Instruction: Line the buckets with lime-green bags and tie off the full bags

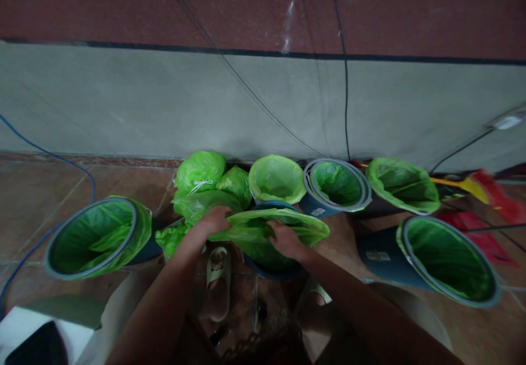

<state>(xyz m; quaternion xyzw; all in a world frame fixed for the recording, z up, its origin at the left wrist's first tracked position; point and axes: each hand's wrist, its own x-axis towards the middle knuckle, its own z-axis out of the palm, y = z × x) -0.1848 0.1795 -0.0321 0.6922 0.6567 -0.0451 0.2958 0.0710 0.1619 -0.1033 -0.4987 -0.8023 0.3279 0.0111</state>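
Holding green bag (251,234) over blue bin (266,272), mouth half open. Left hand (216,220) clamped on bag's edge; right hand (286,240) at mouth, grip unclear to us. Other bins (380,272) around look lined already; ours unfinished, bag's front edge not yet folded over rim.

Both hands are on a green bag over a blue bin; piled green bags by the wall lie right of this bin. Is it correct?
Not quite: the head view shows the piled green bags by the wall left of the blue bin. Over it, the left hand and the right hand are on a green bag.
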